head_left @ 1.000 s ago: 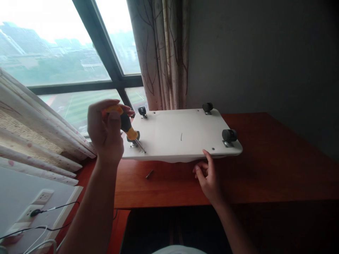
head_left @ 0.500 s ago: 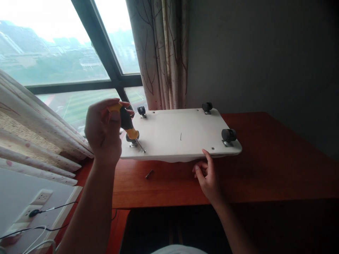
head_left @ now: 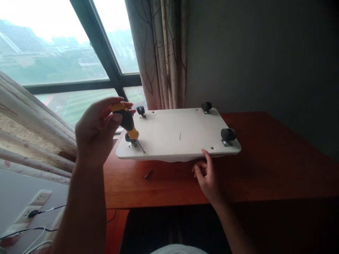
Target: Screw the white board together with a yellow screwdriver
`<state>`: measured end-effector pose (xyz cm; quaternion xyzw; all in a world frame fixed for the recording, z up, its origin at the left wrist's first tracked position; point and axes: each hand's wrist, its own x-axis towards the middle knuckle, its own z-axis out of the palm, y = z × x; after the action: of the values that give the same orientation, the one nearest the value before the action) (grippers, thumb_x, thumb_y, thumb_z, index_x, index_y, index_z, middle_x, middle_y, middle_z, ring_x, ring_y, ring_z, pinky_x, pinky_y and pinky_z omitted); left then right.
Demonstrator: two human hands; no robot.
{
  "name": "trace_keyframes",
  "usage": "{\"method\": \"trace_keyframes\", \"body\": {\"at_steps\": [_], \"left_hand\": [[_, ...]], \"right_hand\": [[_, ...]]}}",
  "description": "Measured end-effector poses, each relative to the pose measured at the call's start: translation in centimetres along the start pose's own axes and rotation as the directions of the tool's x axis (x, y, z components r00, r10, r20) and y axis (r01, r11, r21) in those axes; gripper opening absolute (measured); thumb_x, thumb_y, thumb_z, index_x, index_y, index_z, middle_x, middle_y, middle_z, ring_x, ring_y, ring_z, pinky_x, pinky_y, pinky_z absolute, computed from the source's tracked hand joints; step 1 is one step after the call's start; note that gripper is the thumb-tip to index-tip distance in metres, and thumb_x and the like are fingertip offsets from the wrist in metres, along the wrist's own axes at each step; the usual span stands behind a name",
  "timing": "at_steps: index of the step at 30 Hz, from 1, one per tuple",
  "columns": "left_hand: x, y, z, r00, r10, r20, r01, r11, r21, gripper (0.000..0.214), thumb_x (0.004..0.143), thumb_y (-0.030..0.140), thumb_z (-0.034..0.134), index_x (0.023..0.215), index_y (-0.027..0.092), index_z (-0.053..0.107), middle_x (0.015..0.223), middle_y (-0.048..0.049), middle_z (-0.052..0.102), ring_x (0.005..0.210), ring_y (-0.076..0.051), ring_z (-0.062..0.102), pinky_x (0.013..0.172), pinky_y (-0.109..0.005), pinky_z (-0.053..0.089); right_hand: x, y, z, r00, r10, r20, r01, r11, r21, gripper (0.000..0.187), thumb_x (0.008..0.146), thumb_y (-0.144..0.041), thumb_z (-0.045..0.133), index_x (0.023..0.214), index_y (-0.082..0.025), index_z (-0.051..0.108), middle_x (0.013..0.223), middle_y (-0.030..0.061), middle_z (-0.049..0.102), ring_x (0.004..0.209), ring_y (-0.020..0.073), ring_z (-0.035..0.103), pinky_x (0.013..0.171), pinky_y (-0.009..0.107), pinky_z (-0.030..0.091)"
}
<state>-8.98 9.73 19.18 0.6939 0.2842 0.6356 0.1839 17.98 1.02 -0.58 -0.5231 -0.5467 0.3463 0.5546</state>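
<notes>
My left hand [head_left: 99, 128] is closed around the handle of a yellow-and-black screwdriver [head_left: 127, 121]. The screwdriver leans, its metal tip down at the near left corner of a white board [head_left: 161, 135] with rounded corners, over a hole there. Beside the shaft stands a black caster wheel [head_left: 129, 137] on a metal plate, partly behind the handle. At the board's near edge, my right hand [head_left: 208, 176] rests with its index finger stretched against the rim; the other fingers are loosely bent and hold nothing.
Another caster [head_left: 228, 134] stands at the near right corner, and others stand at both far corners. A small metal bit [head_left: 148, 173] lies on the reddish-brown table [head_left: 278, 158]. Curtains and a window are at the left, with sockets and cables [head_left: 34, 213] below.
My left hand has tilted back and moved left, its wrist lower, around the screwdriver handle. The tip stays at the same corner. My right hand has barely moved.
</notes>
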Motion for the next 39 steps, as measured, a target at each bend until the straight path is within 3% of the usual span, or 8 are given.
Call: {"method": "trace_keyframes", "body": {"at_steps": [3,5,9,11,14,21,28,39], "left_hand": [[0.4,-0.4,-0.6,0.999,-0.009,0.052,0.014,0.995,-0.101,0.029,0.086,0.029,0.073,0.114,0.021,0.071,0.104,-0.0085,0.074,0.093,-0.026,0.074,0.08,-0.044,0.065],[0.6,-0.6,-0.7,0.999,0.03,0.015,-0.029,0.999,-0.045,0.033,0.081,0.028,0.078,0.112,0.021,0.071,0.103,-0.0071,0.074,0.091,-0.024,0.074,0.079,-0.041,0.065],[0.5,0.0,-0.3,0.984,0.091,-0.156,-0.027,0.929,0.369,0.05,0.061,0.019,0.09,0.108,0.022,0.073,0.098,-0.0003,0.072,0.08,-0.015,0.072,0.07,-0.026,0.064],[0.3,0.6,-0.1,0.967,0.13,-0.217,0.007,0.844,0.536,0.051,0.06,0.016,0.089,0.108,0.023,0.074,0.092,0.0017,0.071,0.075,-0.014,0.072,0.067,-0.025,0.064],[0.1,1.5,0.1,0.972,0.113,-0.209,0.038,0.795,0.606,0.048,0.063,0.017,0.087,0.109,0.026,0.075,0.094,0.002,0.073,0.074,-0.015,0.073,0.071,-0.029,0.066],[0.6,2.0,-0.3,0.986,-0.043,-0.16,0.098,0.93,0.353,0.042,0.063,0.016,0.085,0.103,0.025,0.077,0.096,-0.0018,0.075,0.087,-0.022,0.075,0.077,-0.036,0.067],[1.6,0.1,-2.1,0.995,-0.079,0.06,0.08,0.997,-0.012,0.034,0.067,0.01,0.082,0.1,0.021,0.076,0.094,-0.005,0.076,0.083,-0.021,0.075,0.077,-0.037,0.067],[1.8,-0.9,-2.3,0.99,-0.075,0.122,0.086,0.993,-0.082,0.034,0.069,0.02,0.084,0.102,0.023,0.075,0.094,-0.0052,0.075,0.078,-0.024,0.075,0.072,-0.041,0.067]], "right_hand": [[0.0,0.0,0.0,1.0,-0.005,0.003,0.005,1.0,0.002,0.064,0.094,-0.026,0.051,0.154,-0.026,0.027,0.075,-0.0038,0.061,0.061,0.0131,0.057,0.06,0.027,0.051],[0.0,0.0,0.0,1.0,-0.002,0.008,0.002,1.0,0.001,0.064,0.095,-0.026,0.051,0.154,-0.026,0.027,0.075,-0.0036,0.061,0.062,0.0132,0.057,0.061,0.027,0.051],[-0.1,0.0,0.0,1.0,0.001,0.008,-0.001,1.0,0.006,0.065,0.094,-0.026,0.051,0.154,-0.026,0.027,0.076,-0.0033,0.061,0.062,0.0132,0.057,0.061,0.028,0.051],[-0.1,0.0,-0.1,1.0,0.003,0.008,-0.003,1.0,0.005,0.065,0.094,-0.026,0.051,0.154,-0.026,0.026,0.077,-0.0032,0.061,0.062,0.0133,0.058,0.061,0.028,0.051],[-0.1,0.0,-0.1,1.0,0.008,0.009,-0.008,1.0,0.0,0.066,0.094,-0.027,0.051,0.154,-0.025,0.027,0.076,-0.0029,0.062,0.062,0.0137,0.059,0.061,0.028,0.052],[-0.1,-0.2,-0.1,1.0,-0.005,0.008,0.005,1.0,-0.01,0.065,0.094,-0.026,0.05,0.154,-0.026,0.027,0.076,-0.0032,0.061,0.063,0.0134,0.059,0.062,0.028,0.052],[0.0,0.1,-0.1,1.0,0.01,0.006,-0.01,1.0,0.005,0.065,0.094,-0.027,0.051,0.154,-0.025,0.026,0.076,-0.0034,0.061,0.061,0.0131,0.058,0.06,0.027,0.052],[-0.1,-0.2,-0.1,1.0,0.005,0.004,-0.005,1.0,-0.011,0.063,0.096,-0.027,0.05,0.154,-0.026,0.027,0.076,-0.0035,0.061,0.06,0.0128,0.058,0.059,0.026,0.052]]}}
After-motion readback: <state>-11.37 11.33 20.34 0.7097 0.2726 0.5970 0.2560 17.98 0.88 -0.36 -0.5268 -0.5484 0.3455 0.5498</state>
